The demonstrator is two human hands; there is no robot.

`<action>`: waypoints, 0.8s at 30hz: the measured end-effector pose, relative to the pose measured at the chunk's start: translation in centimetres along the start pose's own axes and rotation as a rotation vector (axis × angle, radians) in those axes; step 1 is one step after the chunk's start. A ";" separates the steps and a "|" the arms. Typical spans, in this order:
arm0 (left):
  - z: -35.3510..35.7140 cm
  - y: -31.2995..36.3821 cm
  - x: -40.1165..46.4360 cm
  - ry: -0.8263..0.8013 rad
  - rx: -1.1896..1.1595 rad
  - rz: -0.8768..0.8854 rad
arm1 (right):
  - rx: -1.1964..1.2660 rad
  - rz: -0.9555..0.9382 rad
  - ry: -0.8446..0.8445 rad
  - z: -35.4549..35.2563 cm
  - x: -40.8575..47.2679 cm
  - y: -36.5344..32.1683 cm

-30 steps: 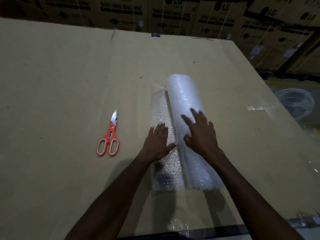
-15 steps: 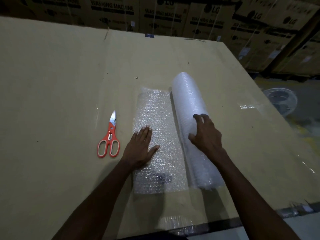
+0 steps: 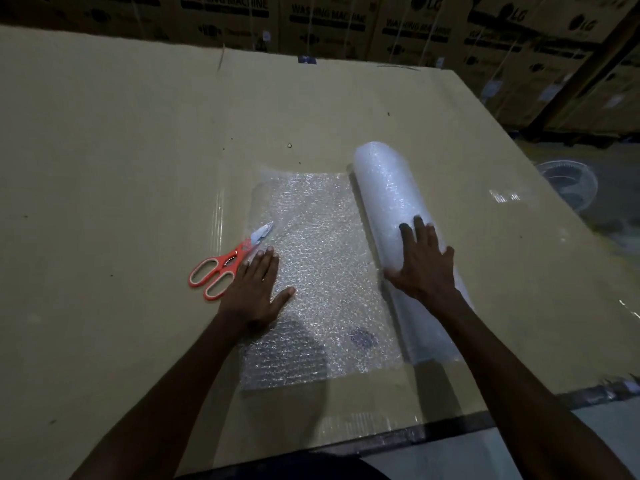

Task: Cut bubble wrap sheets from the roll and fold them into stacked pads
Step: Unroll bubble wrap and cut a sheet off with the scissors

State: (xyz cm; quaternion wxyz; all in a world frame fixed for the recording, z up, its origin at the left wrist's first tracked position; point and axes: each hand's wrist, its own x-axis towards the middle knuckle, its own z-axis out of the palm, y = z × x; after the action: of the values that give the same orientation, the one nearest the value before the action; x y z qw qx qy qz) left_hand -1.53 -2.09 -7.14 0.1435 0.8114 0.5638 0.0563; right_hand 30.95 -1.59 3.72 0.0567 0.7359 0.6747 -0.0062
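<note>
Near the table's front edge the bubble wrap sheet [image 3: 322, 271] lies flat, still joined to the roll [image 3: 391, 202] along its right side. The left hand [image 3: 254, 292] presses its left margin with fingers straight and together; the right hand [image 3: 426, 268] rests on the roll, fingers spread. If pressure eases, the sheet will probably curl back. The scissors [image 3: 225, 268] touch the left fingertips, their blade tip at the sheet's edge, and could snag it

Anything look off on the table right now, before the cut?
One thing: the scissors lie askew, blade tip on the unrolled sheet edge beside the left hand. Right hand rests on the roll. Nothing torn.
</note>
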 end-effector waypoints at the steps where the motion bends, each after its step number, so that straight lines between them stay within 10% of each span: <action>1: -0.1 -0.5 -0.3 -0.008 -0.002 0.000 | -0.004 0.001 -0.011 0.3 -0.1 0.1; 24: -1.8 -3.9 -4.0 0.024 0.039 -0.020 | 0.050 0.102 -0.002 1.1 -0.6 4.2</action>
State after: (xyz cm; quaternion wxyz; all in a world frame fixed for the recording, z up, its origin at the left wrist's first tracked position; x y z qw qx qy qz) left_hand -6.96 -4.23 -6.31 0.1214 0.8077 0.5745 0.0537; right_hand 35.18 -2.68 2.99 0.0394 0.7706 0.6358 -0.0208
